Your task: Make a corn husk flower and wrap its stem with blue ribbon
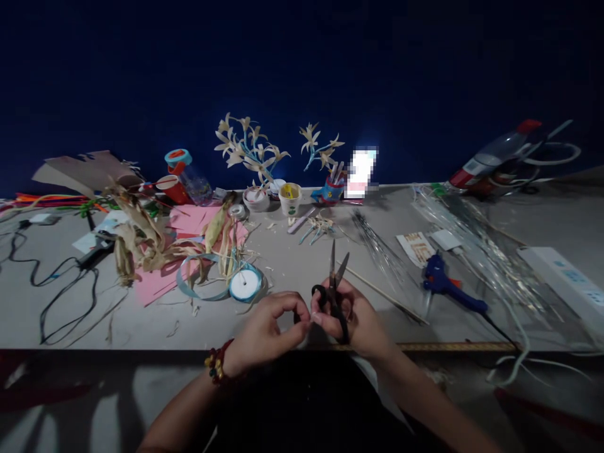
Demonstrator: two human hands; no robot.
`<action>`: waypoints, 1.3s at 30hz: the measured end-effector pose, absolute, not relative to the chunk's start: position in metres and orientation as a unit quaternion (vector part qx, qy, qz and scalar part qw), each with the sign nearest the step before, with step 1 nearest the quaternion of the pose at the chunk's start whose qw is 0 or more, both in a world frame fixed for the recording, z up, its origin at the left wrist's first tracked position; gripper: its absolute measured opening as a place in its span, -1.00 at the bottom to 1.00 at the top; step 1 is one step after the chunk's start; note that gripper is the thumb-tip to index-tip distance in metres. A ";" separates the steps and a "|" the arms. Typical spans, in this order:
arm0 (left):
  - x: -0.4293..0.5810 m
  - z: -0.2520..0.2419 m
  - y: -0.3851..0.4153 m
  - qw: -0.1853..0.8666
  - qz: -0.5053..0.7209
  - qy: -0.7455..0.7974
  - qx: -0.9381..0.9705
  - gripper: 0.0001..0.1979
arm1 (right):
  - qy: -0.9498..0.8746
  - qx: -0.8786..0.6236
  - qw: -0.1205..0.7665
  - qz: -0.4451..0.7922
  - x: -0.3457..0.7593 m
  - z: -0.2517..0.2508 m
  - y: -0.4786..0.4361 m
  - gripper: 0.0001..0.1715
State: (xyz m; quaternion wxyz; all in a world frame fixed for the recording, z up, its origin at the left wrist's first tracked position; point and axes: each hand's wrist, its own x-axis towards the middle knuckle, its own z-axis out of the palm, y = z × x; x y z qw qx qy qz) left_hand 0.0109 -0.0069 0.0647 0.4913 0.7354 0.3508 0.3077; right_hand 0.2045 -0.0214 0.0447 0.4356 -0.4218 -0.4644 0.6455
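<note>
My right hand [364, 321] is wrapped around a pair of black-handled scissors [333, 286], with the blades pointing up and slightly apart. My left hand [274, 324] has thumb and forefinger pressed together, almost meeting the right fingertips. Whatever sits in that pinch is too small to make out. Both hands are above the front edge of the table. A roll of light-blue tape [245, 283] lies just beyond my left hand. Farther back is a small heap of blue-stemmed pieces [317, 228] beside a nail file-like strip [301, 221].
Dried husks [141, 242] cover pink paper [155, 286] on the left. Pale flower sprays [252, 148] stand behind cups [289, 200]. To the right are a blue glue gun [453, 286], wire stems [382, 245], a white power strip [564, 277] and a tilted bottle [493, 157]. A lit phone [361, 173] leans at the back.
</note>
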 end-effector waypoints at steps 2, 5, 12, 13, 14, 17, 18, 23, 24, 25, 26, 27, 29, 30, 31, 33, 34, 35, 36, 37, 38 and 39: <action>0.008 0.066 -0.005 0.498 0.317 0.351 0.727 -0.91 | -0.459 -0.422 0.434 0.650 0.205 0.045 -0.021 -0.57; 0.007 0.062 -0.004 0.524 0.357 0.367 0.680 -0.89 | -0.457 -0.429 0.437 0.645 0.205 0.044 -0.023 -0.59; 0.025 0.031 -0.017 0.677 0.455 0.362 0.452 -0.83 | -0.430 -0.425 0.511 0.612 0.194 0.033 -0.029 -0.65; 0.028 0.028 -0.019 0.681 0.460 0.362 0.440 -0.85 | -0.429 -0.431 0.511 0.608 0.192 0.033 -0.029 -0.65; 0.030 0.027 -0.021 0.681 0.467 0.362 0.432 -0.86 | -0.430 -0.437 0.509 0.605 0.191 0.033 -0.029 -0.65; 0.033 0.030 -0.022 0.687 0.486 0.352 0.409 -0.88 | -0.436 -0.448 0.493 0.605 0.195 0.035 -0.029 -0.61; 0.032 0.031 -0.021 0.694 0.490 0.346 0.398 -0.89 | -0.443 -0.452 0.477 0.610 0.199 0.036 -0.029 -0.59; 0.029 0.042 -0.013 0.726 0.508 0.308 0.347 -0.89 | -0.494 -0.467 0.336 0.652 0.221 0.037 -0.039 -0.56; 0.028 0.044 -0.012 0.732 0.509 0.297 0.342 -0.90 | -0.504 -0.466 0.310 0.658 0.225 0.036 -0.042 -0.53; 0.028 0.045 -0.012 0.738 0.508 0.288 0.337 -0.90 | -0.512 -0.464 0.291 0.661 0.227 0.035 -0.045 -0.51; 0.029 0.046 -0.012 0.743 0.507 0.282 0.333 -0.90 | -0.519 -0.463 0.278 0.663 0.228 0.035 -0.047 -0.48; 0.029 0.046 -0.012 0.747 0.506 0.279 0.328 -0.90 | -0.523 -0.460 0.268 0.666 0.228 0.034 -0.049 -0.45; 0.030 0.045 -0.012 0.750 0.506 0.281 0.321 -0.90 | -0.522 -0.459 0.259 0.671 0.227 0.036 -0.051 -0.42; 0.030 0.044 -0.012 0.749 0.506 0.285 0.319 -0.90 | -0.519 -0.460 0.257 0.673 0.226 0.037 -0.051 -0.41; 0.030 0.044 -0.013 0.748 0.506 0.288 0.319 -0.91 | -0.517 -0.460 0.254 0.675 0.225 0.039 -0.051 -0.41; 0.030 0.043 -0.013 0.746 0.507 0.290 0.319 -0.90 | -0.515 -0.461 0.250 0.679 0.222 0.041 -0.050 -0.40; 0.029 0.043 -0.013 0.745 0.508 0.291 0.319 -0.90 | -0.514 -0.460 0.250 0.680 0.222 0.041 -0.049 -0.39; 0.029 0.043 -0.013 0.745 0.509 0.291 0.318 -0.90 | -0.513 -0.457 0.251 0.682 0.221 0.041 -0.049 -0.39; 0.029 0.043 -0.014 0.745 0.510 0.290 0.318 -0.90 | -0.512 -0.455 0.254 0.683 0.221 0.040 -0.049 -0.38; 0.029 0.043 -0.014 0.745 0.511 0.290 0.317 -0.90 | -0.511 -0.453 0.257 0.685 0.221 0.039 -0.049 -0.38; 0.028 0.043 -0.014 0.744 0.512 0.289 0.317 -0.90 | -0.510 -0.450 0.258 0.686 0.222 0.038 -0.050 -0.38; 0.028 0.043 -0.015 0.744 0.513 0.288 0.317 -0.90 | -0.510 -0.447 0.259 0.687 0.222 0.037 -0.051 -0.38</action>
